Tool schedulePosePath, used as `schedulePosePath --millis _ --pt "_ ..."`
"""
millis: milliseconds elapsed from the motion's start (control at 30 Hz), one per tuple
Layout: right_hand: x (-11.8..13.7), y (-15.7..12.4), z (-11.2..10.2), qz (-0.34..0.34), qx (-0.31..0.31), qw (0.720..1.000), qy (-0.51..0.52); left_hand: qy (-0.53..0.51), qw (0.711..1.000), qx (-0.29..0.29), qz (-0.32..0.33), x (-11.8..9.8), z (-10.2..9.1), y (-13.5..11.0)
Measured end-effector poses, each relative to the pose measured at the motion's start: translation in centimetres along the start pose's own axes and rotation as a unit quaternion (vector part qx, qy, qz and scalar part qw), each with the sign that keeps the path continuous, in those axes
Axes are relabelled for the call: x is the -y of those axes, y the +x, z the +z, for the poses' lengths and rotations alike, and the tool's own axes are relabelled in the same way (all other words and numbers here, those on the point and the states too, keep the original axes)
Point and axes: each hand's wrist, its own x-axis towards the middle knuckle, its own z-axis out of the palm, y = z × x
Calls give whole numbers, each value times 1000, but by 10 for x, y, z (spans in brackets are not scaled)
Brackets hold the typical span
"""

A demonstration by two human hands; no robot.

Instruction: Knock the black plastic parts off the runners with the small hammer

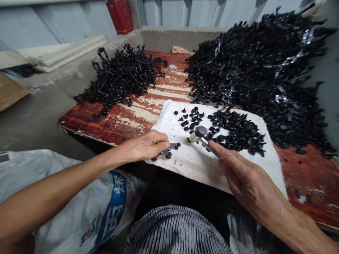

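My left hand point(155, 146) is closed on a black bracket with round ends point(167, 153), at the front left edge of a white cloth point(185, 164). Part of the bracket is hidden under my fingers. In my right hand point(238, 169) I grip the metal handle of a small mallet point(200, 132). Its dark head, with a yellow band at the lower end, is raised over the cloth, apart from the bracket. Small black caps point(194, 118) lie scattered behind the mallet, and a denser heap of similar pieces point(238, 130) spreads to the right.
A pile of black brackets point(122, 77) stands at the back left of the worn red-brown board point(148, 116). A much larger pile of black parts point(254, 63) fills the right. A red tin point(120, 16) stands behind; a printed white sack point(106, 204) is below left.
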Motion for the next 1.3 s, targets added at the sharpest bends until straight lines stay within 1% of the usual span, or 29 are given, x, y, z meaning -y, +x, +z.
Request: schedulePosePath --millis 100,233,333,500,700,833,967,1067,1167,1300 --pt "2 -5 0 4 -11 1000 22 4 1000 7 -9 2 -2 -4" --pt "6 -12 -1 -4 -22 999 44 1 999 -7 -34 1 -2 -9" --pt "11 -13 0 -10 -23 998 60 -4 999 -12 -37 3 -1 -10" --pt "18 -12 5 -14 -20 998 66 14 999 -29 -35 7 4 -4" --pt "28 -8 7 -29 4 997 72 14 997 -54 -49 0 2 7" --pt "33 -7 12 -29 6 996 82 -32 996 -51 -70 -4 -2 7" --pt "30 -5 21 -10 0 997 83 -107 985 -48 -125 -10 -5 2" --pt "27 -4 23 -5 -13 996 87 -141 977 -43 -157 -14 -7 -1" --pt "26 -5 20 -12 -14 996 82 -164 973 -39 -160 -13 -8 -2" --pt "26 -11 15 -8 -23 997 80 -203 969 -20 -136 -6 -8 -4"
